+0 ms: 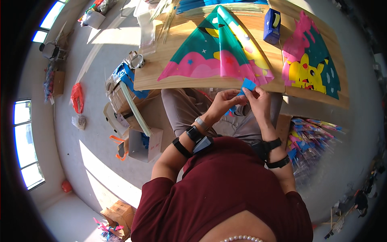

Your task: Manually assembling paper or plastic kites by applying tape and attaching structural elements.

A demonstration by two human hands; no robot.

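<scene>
Blue strip [248, 84] is finger-pinched by left hand [224, 100] and right hand [260, 101], near colourful kite [201, 50] and table [146, 76].

the table [185, 34] is smooth pale wood with visible grain. the kite [193, 56] is thin, smooth sheeting with a soft sheen, cloth or film, hard to tell; the scrap [248, 84] looks equally thin and smooth. the dispenser [271, 34] is hard, slightly glossy plastic. the red bag [76, 97] is thin, crinkled plastic; the box [155, 144], matt cardboard. the shirt [225, 173] is soft matt cloth, the beads [242, 238] glossy and pearly, the floor [96, 125] matt and smooth.
</scene>
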